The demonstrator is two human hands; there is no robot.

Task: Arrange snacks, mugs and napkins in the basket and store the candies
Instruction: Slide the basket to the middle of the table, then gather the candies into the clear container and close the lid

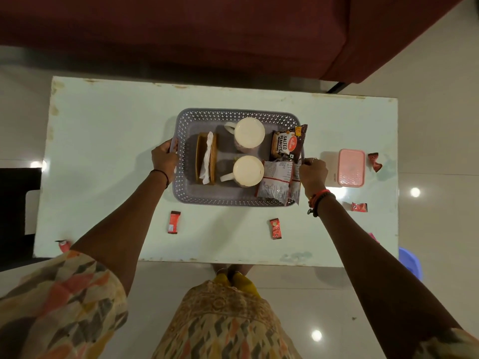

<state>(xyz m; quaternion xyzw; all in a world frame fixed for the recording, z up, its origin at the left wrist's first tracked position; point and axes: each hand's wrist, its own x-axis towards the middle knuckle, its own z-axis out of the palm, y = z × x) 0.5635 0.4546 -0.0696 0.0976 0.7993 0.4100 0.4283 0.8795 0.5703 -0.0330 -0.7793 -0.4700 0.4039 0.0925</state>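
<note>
A grey perforated basket (233,114) stands in the middle of the pale table (108,141). Inside it are two white mugs (249,133) (247,171), a brown napkin holder with white napkins (207,158), a salted peanuts packet (285,143) and a second snack packet (278,182). My left hand (163,156) grips the basket's left handle. My right hand (312,174) holds the basket's right edge beside the packets. Several red candies lie loose on the table, among them one (173,222), another (275,228) and a third (359,207). A pink lidded box (351,167) sits to the right.
A candy (375,161) lies right of the pink box and another (63,244) at the table's near left corner. A maroon sofa (233,35) runs behind the table. A blue stool (410,265) stands at the near right corner.
</note>
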